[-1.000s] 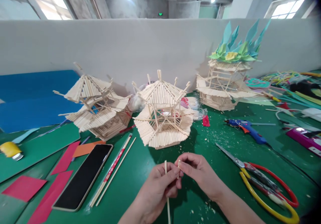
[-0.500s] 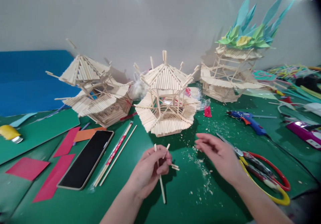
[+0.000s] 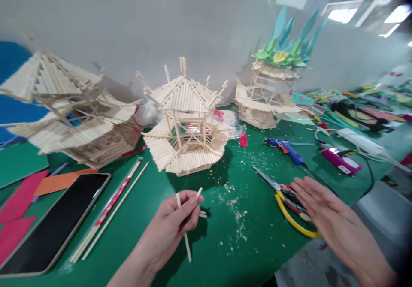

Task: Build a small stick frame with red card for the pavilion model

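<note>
Your left hand [image 3: 175,216] has thumb and fingers clamped on a wooden stick [image 3: 188,248], angled down over the tabletop [image 3: 244,261], and on a short stick [image 3: 200,191]. Your right hand [image 3: 334,222] is flat, fingers extended, gripping nothing; it overlaps the handles of the scissors [image 3: 278,189] near the tabletop's right edge. Contact there cannot be determined. Wood crumbs [image 3: 236,205] lie between your hands. Beyond your left hand, a stick pavilion [image 3: 185,96] stands toward the tabletop's far edge. A glue gun [image 3: 289,149] lies beyond the scissors.
</note>
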Demonstrator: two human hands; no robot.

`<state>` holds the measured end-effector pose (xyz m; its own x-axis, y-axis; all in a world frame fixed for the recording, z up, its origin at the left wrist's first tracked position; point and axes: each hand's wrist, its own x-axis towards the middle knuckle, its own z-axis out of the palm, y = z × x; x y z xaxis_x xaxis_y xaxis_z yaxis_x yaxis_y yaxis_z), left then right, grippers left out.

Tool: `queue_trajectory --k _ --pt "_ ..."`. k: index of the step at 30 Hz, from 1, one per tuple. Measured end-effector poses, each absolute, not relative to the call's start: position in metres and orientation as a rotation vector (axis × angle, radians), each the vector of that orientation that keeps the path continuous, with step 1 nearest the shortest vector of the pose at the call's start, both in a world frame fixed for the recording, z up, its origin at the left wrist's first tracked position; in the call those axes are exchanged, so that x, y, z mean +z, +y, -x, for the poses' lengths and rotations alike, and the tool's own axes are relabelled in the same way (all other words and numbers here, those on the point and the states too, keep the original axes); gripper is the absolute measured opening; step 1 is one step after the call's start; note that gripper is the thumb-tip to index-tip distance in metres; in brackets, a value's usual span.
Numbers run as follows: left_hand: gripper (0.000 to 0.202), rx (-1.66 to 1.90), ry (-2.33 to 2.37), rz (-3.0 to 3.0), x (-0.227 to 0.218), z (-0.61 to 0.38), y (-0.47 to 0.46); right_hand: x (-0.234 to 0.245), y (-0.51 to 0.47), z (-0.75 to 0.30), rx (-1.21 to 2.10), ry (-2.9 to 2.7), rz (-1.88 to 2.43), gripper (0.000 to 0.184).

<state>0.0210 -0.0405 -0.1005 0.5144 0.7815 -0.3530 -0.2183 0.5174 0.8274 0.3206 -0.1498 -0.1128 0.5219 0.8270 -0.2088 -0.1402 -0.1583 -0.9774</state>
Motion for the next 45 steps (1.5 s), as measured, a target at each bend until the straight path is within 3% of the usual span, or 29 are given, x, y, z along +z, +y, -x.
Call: queue_trajectory --k 5,13,29,30,33,37,39,43,45 --pt "0.015 0.658 0.788 -0.798 -0.101 -0.023 -0.042 -0.085 -0.13 -0.283 1.207 -0.489 1.133 0.042" --pt "0.015 0.679 0.755 -0.777 -0.105 -0.021 -0.042 -0.084 -0.121 -0.265 1.243 -0.569 1.061 0.035" --pt "0.018 0.646 0.749 -0.841 -0.099 -0.022 -0.048 -0.07 -0.105 -0.221 1.473 -1.022 0.882 0.062" --pt "0.018 0.65 0.744 -0.839 -0.099 -0.022 -0.047 -0.066 -0.105 -0.229 1.454 -1.056 0.906 0.061" --pt "0.019 0.662 0.728 -0.829 -0.098 -0.022 -0.047 -0.056 -0.097 -0.256 1.112 -1.02 1.191 0.035" --pt "0.019 0.669 0.732 -0.805 -0.1 -0.025 -0.049 -0.045 -0.073 -0.271 0.83 -0.93 1.31 0.044" --pt "0.019 0.686 0.735 -0.822 -0.101 -0.026 -0.051 -0.045 -0.068 -0.262 0.944 -0.929 1.146 0.044" --pt "0.018 0.719 0.735 -0.866 -0.1 -0.026 -0.055 -0.052 -0.076 -0.228 1.486 -0.764 0.716 0.067" --pt "0.017 0.729 0.722 -0.904 -0.096 -0.027 -0.057 -0.057 -0.082 -0.213 1.603 -0.683 0.613 0.074"
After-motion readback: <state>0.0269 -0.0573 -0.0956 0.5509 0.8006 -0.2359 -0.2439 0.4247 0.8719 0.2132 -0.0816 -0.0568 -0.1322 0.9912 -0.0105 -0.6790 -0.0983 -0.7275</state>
